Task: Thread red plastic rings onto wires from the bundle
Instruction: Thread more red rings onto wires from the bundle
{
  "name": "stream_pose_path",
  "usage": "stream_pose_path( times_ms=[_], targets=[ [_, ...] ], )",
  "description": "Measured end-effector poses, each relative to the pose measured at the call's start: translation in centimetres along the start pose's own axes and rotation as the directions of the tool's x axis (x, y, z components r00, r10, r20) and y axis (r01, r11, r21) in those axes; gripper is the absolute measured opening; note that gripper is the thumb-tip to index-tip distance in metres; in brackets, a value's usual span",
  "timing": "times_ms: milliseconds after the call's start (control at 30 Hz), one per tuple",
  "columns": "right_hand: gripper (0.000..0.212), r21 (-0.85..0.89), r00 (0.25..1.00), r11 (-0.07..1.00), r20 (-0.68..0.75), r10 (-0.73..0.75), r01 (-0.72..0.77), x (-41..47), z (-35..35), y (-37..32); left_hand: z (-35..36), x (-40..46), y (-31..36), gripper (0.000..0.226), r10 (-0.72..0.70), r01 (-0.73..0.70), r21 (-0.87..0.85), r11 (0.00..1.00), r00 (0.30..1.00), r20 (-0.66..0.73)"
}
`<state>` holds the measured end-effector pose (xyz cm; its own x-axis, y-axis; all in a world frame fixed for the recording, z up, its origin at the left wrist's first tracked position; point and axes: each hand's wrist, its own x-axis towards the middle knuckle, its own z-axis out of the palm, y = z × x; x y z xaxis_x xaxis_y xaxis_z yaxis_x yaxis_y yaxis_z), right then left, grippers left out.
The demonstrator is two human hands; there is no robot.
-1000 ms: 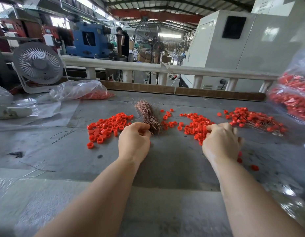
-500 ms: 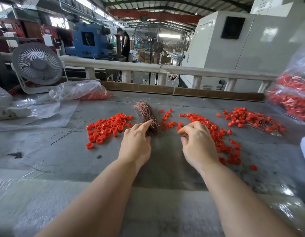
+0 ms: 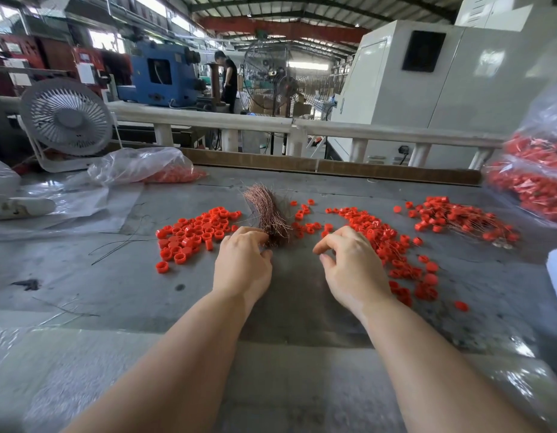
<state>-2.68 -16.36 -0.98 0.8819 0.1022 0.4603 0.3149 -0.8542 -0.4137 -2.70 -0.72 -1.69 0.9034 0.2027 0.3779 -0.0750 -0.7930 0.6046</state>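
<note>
While both forearms stretch out over a grey worktable (image 3: 83, 295), the left hand (image 3: 242, 264) rests at the near end of a bundle of copper wires (image 3: 269, 214), its fingertips curled against the strands; whether it grips any wire cannot be told. The right hand (image 3: 352, 267) hovers just beside it, fingers loosely bent, holding nothing visible. Red plastic rings (image 3: 189, 235) lie heaped just left of the left hand, more rings (image 3: 395, 251) trail beyond and right of the right hand, and rings already strung on wires (image 3: 458, 217) sit farther right. A white desk fan (image 3: 66, 120) stands far left.
</note>
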Motion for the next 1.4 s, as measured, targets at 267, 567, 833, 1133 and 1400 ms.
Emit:
stream_pose_path(
  times_ms=[267,567,833,1133,1400],
  targets=[
    [0.012,0.045,1.0,0.999,-0.012,-0.021,0.021,0.1,0.0,-0.1,-1.0,-0.3,1.1,0.014,0.016,-0.062,-0.184,0.981,0.97,-0.244],
    [0.037,0.182,0.985,0.968,-0.026,-0.171,0.173,0.0,0.0,-0.8,-0.6,-0.8,1.9,0.012,0.166,-0.196,-0.285,0.938,0.978,-0.126],
    [0.03,0.265,0.984,0.952,0.05,-0.169,0.15,-0.2,0.3,-0.6,-0.2,-1.2,2.0,0.014,0.247,-0.257,-0.294,0.92,0.966,-0.072],
    [0.026,0.293,0.985,0.944,0.04,-0.17,0.151,-0.3,0.3,-0.5,-0.1,-1.3,1.8,0.012,0.273,-0.288,-0.309,0.906,0.958,-0.091],
    [0.022,0.318,0.988,0.938,0.027,-0.154,0.138,-0.2,0.5,-0.6,-0.2,-1.2,1.7,0.018,0.166,-0.189,-0.379,0.906,0.982,-0.092]
  ],
)
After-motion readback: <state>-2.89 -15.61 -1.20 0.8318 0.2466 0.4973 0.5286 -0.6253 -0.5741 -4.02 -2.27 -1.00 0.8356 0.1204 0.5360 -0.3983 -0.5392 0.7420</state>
